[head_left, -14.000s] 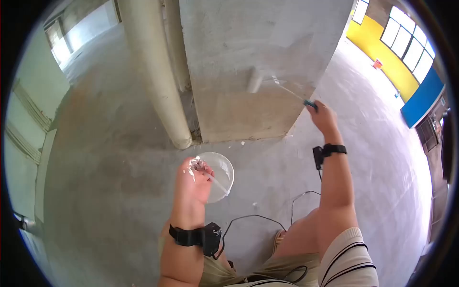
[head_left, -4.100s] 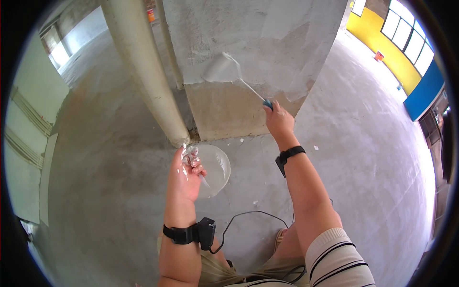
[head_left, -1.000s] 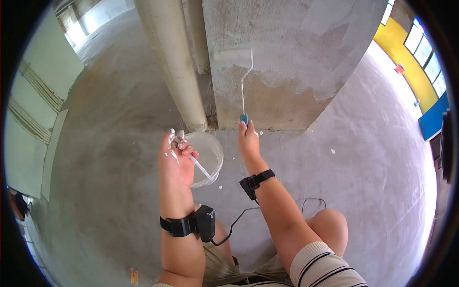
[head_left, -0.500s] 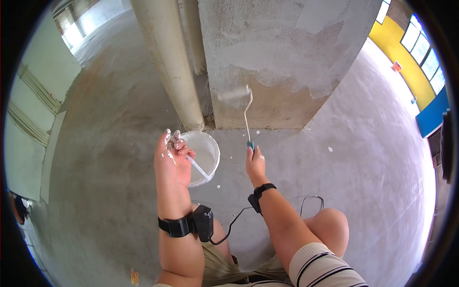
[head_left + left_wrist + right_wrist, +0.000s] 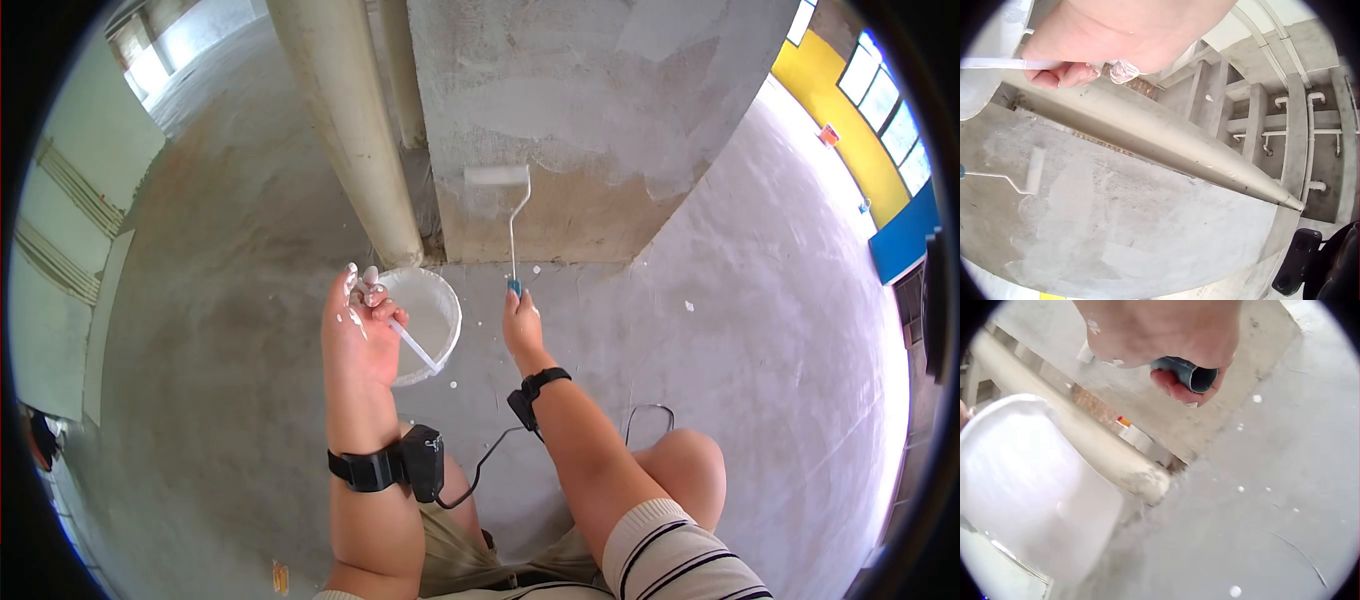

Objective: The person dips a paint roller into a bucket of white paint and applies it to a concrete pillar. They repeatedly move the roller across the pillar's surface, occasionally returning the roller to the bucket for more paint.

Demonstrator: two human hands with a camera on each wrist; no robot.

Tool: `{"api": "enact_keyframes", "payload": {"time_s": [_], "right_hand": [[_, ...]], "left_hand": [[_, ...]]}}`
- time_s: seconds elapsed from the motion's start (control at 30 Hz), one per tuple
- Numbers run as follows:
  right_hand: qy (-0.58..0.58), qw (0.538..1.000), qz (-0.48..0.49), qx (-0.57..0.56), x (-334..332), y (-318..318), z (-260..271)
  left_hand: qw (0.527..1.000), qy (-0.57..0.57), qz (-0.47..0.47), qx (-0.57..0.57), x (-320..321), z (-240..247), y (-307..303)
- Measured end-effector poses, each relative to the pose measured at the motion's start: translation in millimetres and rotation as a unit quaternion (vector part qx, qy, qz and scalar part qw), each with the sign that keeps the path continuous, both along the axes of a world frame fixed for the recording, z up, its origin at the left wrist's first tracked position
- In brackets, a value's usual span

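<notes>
My right hand grips the teal handle of a paint roller. The roller's white sleeve lies against the pillar, where pale wet coating meets bare tan surface. In the right wrist view, the fingers curl round the hollow end of the handle. My left hand, its thumb and fingertips smeared white, holds a white plastic bucket by its bail handle. The bucket hangs tilted beside that hand, its inside coated white. In the left wrist view, curled fingers hook the bail.
A thick cream pipe runs down to the floor left of the pillar. White drips dot the grey floor. A black cable leads from the left wrist camera. Far right, an orange bucket stands by a yellow wall.
Within the last second the roller has come down the pillar from the coated area, then slightly up again. Compared with 14 seconds ago, the right hand is farther left; the left still holds the bucket.
</notes>
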State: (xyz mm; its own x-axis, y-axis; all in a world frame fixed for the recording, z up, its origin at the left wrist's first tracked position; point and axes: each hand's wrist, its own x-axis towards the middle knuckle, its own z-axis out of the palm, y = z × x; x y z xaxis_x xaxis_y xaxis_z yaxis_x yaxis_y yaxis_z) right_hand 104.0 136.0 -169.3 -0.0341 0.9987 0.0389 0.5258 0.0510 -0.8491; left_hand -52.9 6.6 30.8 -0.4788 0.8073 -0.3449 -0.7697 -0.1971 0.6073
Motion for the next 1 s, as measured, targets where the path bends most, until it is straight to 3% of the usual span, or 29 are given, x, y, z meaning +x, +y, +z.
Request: {"api": "enact_keyframes", "payload": {"time_s": [0.1, 0.23, 0.37, 0.43, 0.53, 0.67, 0.73, 0.87, 0.9, 1.0], "right_hand": [[-0.045, 0.995, 0.004, -0.089, 16.0, -17.4, -19.3], [-0.090, 0.992, -0.001, -0.085, 30.4, -22.0, -22.0], [0.016, 0.992, -0.015, 0.121, 16.7, 1.1, 11.9], [0.076, 0.984, -0.010, 0.159, 2.0, 24.7, 49.5], [0.148, 0.987, 0.018, 0.067, -2.6, 45.5, 101.1], [0.101, 0.994, 0.005, 0.052, -1.2, 45.5, 77.3], [0.013, 0.999, 0.004, 0.040, 3.5, 23.6, 47.5], [-0.033, 0.999, -0.026, -0.014, 25.4, -9.2, -29.2], [-0.056, 0.996, -0.027, -0.056, 31.2, -12.7, -27.5], [-0.102, 0.994, -0.024, -0.040, 44.8, -11.7, -14.0]], "left_hand": [[1.000, 0.000, -0.001, 0.000, 0.2, 0.6, -0.5], [1.000, -0.001, -0.004, 0.001, 1.0, 1.3, -1.0], [1.000, 0.006, 0.002, -0.001, 2.3, 2.9, -0.8], [1.000, 0.002, 0.005, -0.002, 2.3, 2.5, -1.1], [1.000, 0.002, 0.003, -0.003, 2.4, 1.2, -1.3], [1.000, 0.002, 0.005, -0.002, 1.2, -0.7, -1.2], [1.000, -0.001, 0.000, -0.001, 0.3, -1.5, -1.5], [1.000, 0.000, -0.008, 0.014, 1.4, -1.5, -2.5], [1.000, 0.005, -0.008, 0.012, 2.3, 0.1, -3.5], [1.000, 0.007, -0.007, 0.011, 0.5, -1.2, -4.4]]}}
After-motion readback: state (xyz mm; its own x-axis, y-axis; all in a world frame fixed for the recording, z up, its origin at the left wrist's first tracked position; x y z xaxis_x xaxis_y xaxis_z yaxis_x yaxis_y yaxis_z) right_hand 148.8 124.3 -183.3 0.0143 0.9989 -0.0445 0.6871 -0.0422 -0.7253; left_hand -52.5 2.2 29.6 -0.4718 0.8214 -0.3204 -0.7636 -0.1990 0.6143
